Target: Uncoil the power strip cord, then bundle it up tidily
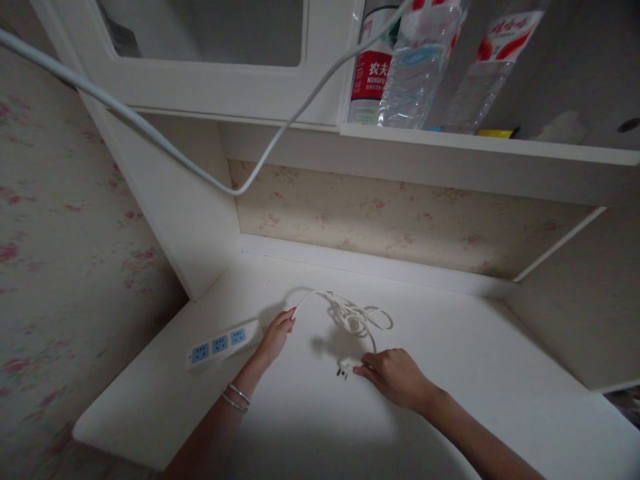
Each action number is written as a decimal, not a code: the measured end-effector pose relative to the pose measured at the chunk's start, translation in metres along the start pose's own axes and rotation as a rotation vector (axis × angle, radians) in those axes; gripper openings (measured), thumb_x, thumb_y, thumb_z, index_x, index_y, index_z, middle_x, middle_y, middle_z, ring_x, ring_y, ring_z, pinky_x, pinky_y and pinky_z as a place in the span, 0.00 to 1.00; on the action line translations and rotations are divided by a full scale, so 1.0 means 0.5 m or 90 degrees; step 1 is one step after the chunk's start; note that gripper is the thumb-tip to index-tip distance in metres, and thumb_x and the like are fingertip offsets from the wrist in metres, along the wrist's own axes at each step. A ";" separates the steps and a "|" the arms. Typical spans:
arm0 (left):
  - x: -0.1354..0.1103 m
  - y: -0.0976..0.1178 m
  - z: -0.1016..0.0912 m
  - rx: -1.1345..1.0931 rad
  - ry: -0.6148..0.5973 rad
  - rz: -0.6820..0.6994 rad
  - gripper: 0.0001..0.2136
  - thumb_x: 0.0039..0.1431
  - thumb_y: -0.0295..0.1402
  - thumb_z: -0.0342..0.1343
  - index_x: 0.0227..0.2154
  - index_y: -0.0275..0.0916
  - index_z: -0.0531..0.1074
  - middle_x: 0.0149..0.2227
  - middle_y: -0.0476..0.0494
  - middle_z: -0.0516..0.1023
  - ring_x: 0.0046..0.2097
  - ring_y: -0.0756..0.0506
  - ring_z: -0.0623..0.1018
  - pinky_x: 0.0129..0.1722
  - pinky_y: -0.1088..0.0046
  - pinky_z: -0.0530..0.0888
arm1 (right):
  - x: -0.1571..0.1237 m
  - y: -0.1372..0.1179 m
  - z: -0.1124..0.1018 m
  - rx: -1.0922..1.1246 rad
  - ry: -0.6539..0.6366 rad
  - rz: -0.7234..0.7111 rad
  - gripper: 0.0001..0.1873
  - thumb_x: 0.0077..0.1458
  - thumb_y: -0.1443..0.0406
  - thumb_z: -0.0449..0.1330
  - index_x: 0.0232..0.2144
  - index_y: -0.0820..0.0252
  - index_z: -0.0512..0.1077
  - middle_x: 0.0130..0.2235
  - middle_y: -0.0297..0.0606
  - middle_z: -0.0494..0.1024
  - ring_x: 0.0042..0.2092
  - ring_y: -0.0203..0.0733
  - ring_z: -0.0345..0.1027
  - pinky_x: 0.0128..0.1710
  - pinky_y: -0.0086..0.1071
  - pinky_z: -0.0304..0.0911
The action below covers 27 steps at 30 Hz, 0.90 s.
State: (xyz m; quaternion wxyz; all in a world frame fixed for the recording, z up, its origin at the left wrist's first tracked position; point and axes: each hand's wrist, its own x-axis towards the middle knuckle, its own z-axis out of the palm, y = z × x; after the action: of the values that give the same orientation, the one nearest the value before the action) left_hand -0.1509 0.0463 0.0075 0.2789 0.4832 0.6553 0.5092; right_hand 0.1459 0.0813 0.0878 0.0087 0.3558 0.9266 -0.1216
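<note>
My left hand [278, 333] is closed around the white power cord [311, 293], just to the right of the power strip. That power strip [223, 345] is white with three blue socket faces and lies at a slant on the desk. Loose loops of the cord are bunched between my two hands. In my right hand [397, 377] is the white plug [350, 366] at the cord's other end, pinched between thumb and fingers. Its metal prongs point left and down, and its shadow falls on the desk.
The white desk [300, 427] has a raised back strip and side panels. Overhead, a thick white cable [235, 192] hangs across the view. An upper shelf [490, 150] holds plastic bottles [415, 73] and a red-labelled container [373, 73]. Floral wallpaper covers the left wall.
</note>
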 end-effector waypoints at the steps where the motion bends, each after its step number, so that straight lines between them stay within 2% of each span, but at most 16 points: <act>1: -0.004 -0.002 0.001 -0.008 -0.006 0.003 0.19 0.57 0.39 0.47 0.44 0.35 0.74 0.36 0.43 0.78 0.36 0.46 0.76 0.40 0.70 0.71 | 0.010 -0.006 0.003 0.005 0.030 0.012 0.24 0.62 0.50 0.46 0.27 0.56 0.73 0.28 0.44 0.78 0.30 0.45 0.72 0.30 0.31 0.54; 5: -0.027 -0.002 0.012 -0.024 -0.019 0.026 0.19 0.58 0.42 0.49 0.44 0.36 0.75 0.32 0.44 0.77 0.35 0.45 0.75 0.38 0.71 0.71 | 0.054 -0.046 0.012 0.155 0.128 0.055 0.27 0.63 0.50 0.43 0.24 0.56 0.70 0.25 0.40 0.75 0.27 0.41 0.68 0.28 0.31 0.51; 10: -0.060 0.012 0.049 -0.022 -0.029 0.034 0.19 0.61 0.41 0.47 0.50 0.38 0.71 0.27 0.47 0.76 0.31 0.46 0.75 0.36 0.72 0.70 | 0.128 -0.113 0.042 0.428 0.169 0.072 0.25 0.61 0.48 0.46 0.22 0.57 0.64 0.21 0.32 0.67 0.25 0.37 0.60 0.26 0.29 0.50; 12: -0.067 0.018 0.064 -0.033 -0.028 0.056 0.16 0.61 0.38 0.47 0.46 0.39 0.73 0.28 0.47 0.75 0.32 0.46 0.74 0.37 0.71 0.70 | 0.160 -0.135 0.059 0.530 0.156 0.068 0.24 0.60 0.47 0.47 0.23 0.57 0.63 0.21 0.30 0.64 0.25 0.36 0.57 0.26 0.28 0.50; 16: -0.073 0.029 0.078 -0.074 -0.027 0.091 0.09 0.57 0.31 0.48 0.33 0.38 0.73 0.34 0.43 0.73 0.40 0.45 0.72 0.44 0.70 0.68 | 0.208 -0.163 0.087 0.732 0.132 0.030 0.23 0.57 0.46 0.50 0.24 0.57 0.61 0.22 0.29 0.61 0.25 0.34 0.54 0.25 0.28 0.50; 20: -0.079 0.047 0.070 -0.118 -0.045 0.078 0.07 0.52 0.29 0.49 0.31 0.37 0.71 0.35 0.44 0.71 0.39 0.45 0.71 0.40 0.72 0.69 | 0.225 -0.176 0.097 0.804 0.106 0.018 0.22 0.57 0.46 0.49 0.25 0.57 0.59 0.21 0.27 0.57 0.23 0.33 0.50 0.23 0.27 0.49; 23: -0.084 0.059 0.063 -0.153 -0.040 0.036 0.06 0.54 0.32 0.49 0.29 0.37 0.70 0.32 0.46 0.72 0.38 0.46 0.71 0.40 0.72 0.68 | 0.225 -0.174 0.099 0.869 0.098 0.021 0.20 0.55 0.47 0.51 0.28 0.57 0.62 0.20 0.25 0.57 0.21 0.31 0.48 0.20 0.26 0.46; 27: -0.086 0.060 0.064 -0.159 -0.018 -0.012 0.12 0.58 0.40 0.49 0.26 0.37 0.70 0.26 0.48 0.70 0.33 0.47 0.70 0.37 0.72 0.66 | 0.222 -0.161 0.104 1.029 0.137 0.078 0.14 0.50 0.54 0.60 0.33 0.57 0.63 0.21 0.25 0.64 0.20 0.30 0.53 0.20 0.25 0.49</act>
State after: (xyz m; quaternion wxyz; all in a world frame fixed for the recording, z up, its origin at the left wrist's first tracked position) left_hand -0.0967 0.0201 0.0198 0.3509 0.4457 0.5871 0.5775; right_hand 0.0061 0.0848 0.0434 -0.3331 0.3119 0.5275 -0.7166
